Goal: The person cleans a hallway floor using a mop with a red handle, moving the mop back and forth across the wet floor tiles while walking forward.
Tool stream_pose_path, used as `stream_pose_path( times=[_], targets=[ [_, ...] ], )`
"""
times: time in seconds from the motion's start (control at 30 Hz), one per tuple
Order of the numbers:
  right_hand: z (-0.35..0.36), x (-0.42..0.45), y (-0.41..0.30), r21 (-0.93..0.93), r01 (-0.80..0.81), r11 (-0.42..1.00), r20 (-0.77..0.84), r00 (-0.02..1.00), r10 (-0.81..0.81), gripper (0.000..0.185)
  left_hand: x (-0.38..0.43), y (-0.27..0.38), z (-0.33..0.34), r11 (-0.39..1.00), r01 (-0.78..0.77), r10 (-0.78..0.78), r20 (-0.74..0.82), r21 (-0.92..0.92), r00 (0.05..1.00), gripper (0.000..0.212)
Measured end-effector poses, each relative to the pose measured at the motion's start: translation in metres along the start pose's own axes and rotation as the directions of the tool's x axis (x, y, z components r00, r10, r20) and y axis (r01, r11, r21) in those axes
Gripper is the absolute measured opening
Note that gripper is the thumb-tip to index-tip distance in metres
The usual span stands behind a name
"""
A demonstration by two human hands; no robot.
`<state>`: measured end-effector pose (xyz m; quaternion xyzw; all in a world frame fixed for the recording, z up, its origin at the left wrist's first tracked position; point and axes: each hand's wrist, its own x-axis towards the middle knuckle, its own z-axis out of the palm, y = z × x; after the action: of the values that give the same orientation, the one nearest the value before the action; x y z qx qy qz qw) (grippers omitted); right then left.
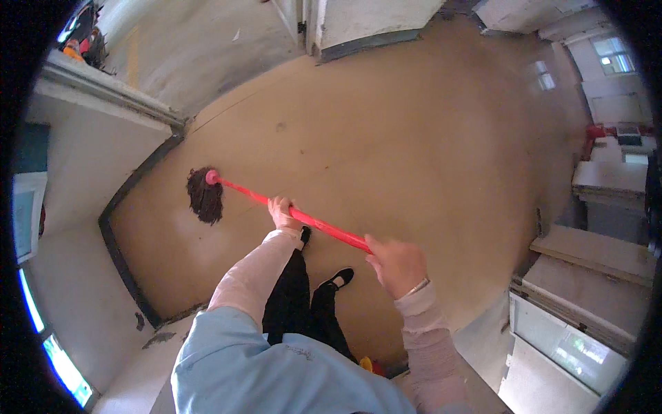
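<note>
A string mop with a red handle (331,230) slants across the view, its dark mop head (205,199) resting on the brown floor (393,129) at the left. My left hand (283,212) is closed around the middle of the handle. Up at the handle's near end, my right hand (398,263) grips it, slightly blurred. The pink collar (212,177) joins the handle to the dark strands.
A wall with a dark baseboard (121,248) bounds the floor at left. A doorway edge (178,121) stands beyond the mop. White cabinets (558,346) and shelves line the right. Something yellow and red (368,365) lies near my legs.
</note>
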<state>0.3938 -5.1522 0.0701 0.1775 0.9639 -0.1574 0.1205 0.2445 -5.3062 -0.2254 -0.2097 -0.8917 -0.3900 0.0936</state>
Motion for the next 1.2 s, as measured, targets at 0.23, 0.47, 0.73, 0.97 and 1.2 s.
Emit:
stream_pose_path(
  times=[0.23,0.47,0.73,0.97,1.2],
  targets=[
    [0.038,-0.064,0.011,0.127,-0.428,0.895,0.101,0.903,0.418,0.034,0.015,0.044,0.058,0.966,-0.174,0.245,0.46,-0.191,0.853,0.012],
    [0.082,-0.113,-0.001,0.335,-0.638,0.694,0.085,0.754,0.652,0.037,0.012,0.1,0.139,0.747,-0.522,0.642,0.652,-0.413,0.404,0.013],
    [0.05,-0.182,0.005,0.521,-0.742,0.423,-0.125,0.424,0.897,0.032,-0.082,0.254,0.171,0.504,-0.739,0.599,0.798,-0.447,-0.074,0.017],
    [-0.016,-0.242,0.035,0.604,-0.749,0.273,-0.502,-0.092,0.86,0.021,-0.162,0.339,0.145,0.527,-0.525,0.666,0.709,-0.668,-0.233,0.021],
    [-0.123,-0.217,0.067,0.432,-0.828,0.357,-0.665,-0.026,0.746,0.026,-0.113,0.353,0.098,0.787,-0.305,0.606,0.763,-0.536,0.224,0.019]
  ],
)
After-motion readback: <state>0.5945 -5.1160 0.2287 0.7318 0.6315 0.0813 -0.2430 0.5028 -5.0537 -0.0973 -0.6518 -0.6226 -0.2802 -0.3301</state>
